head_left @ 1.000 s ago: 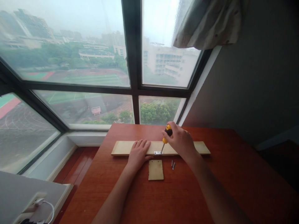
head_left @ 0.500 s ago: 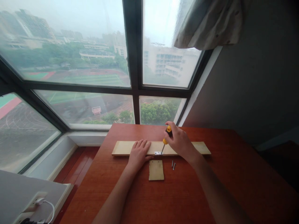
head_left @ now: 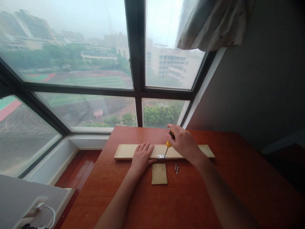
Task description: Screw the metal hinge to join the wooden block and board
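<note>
A long pale wooden board (head_left: 126, 151) lies crosswise on the table. My left hand (head_left: 141, 156) rests flat on its top, fingers stretched out and thumb by the front edge. At that edge sits a small silver metal hinge or bracket (head_left: 161, 156). My right hand (head_left: 185, 140) is closed around a yellow and black screwdriver (head_left: 169, 144), tilted with its tip down at the right end of the metal piece. Close in front lies a small, square wooden piece (head_left: 159, 174) with two holes along its far edge. Two loose screws (head_left: 176, 169) lie to its right.
The reddish-brown table (head_left: 152, 206) reaches to the dark-framed windows (head_left: 139, 93). A curtain (head_left: 214, 25) hangs at the upper right beside a grey wall (head_left: 257, 79). A white plug and cable (head_left: 47, 206) sit in a wall socket at lower left.
My right hand has turned slightly around the screwdriver handle, covering more of its yellow top. My left hand, the board and the loose screws stay in place.
</note>
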Tool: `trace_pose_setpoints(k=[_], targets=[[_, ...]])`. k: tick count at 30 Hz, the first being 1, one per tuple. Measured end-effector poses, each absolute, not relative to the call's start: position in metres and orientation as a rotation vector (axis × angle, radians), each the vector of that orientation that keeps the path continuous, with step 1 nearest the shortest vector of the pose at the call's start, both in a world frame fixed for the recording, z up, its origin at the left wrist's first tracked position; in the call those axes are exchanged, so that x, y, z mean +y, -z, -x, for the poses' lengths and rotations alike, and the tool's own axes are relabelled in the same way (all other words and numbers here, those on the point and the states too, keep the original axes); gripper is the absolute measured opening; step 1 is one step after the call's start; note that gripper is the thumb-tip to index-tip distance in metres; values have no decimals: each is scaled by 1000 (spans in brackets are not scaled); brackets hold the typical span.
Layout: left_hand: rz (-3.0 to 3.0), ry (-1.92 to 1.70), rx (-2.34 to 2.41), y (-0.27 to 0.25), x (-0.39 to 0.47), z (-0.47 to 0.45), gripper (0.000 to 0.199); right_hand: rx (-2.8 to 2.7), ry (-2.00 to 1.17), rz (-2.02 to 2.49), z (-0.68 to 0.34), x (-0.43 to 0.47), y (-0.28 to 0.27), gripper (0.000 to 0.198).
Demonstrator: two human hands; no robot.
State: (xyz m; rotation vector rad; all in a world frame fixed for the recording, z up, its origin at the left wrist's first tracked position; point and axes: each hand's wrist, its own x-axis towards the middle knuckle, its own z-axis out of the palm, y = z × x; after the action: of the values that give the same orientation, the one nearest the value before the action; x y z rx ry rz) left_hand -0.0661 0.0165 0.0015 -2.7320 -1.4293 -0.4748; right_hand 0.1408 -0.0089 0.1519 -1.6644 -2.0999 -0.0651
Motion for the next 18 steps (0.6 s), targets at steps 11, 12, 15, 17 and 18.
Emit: trace_pose_setpoints(k=[11,12,15,17,18], targets=[[2709,458,-1467,1,16,64,65,-2050,166,1839,-136,-12,-157,26],[2705,460,-1469,1,17,64,64,-2080,130,1790,-136,-11,-157,26],[2698,457,-1471,2,17,64,65,-2151,13,1634,-139,-9,-156,37],[2699,454,-1472,2,17,64,65,-2150,-20,1603,-141,-9,-157,42],[2700,454,-1474,2,17,64,65,-2136,-6,1620,-141,-10,-158,42]])
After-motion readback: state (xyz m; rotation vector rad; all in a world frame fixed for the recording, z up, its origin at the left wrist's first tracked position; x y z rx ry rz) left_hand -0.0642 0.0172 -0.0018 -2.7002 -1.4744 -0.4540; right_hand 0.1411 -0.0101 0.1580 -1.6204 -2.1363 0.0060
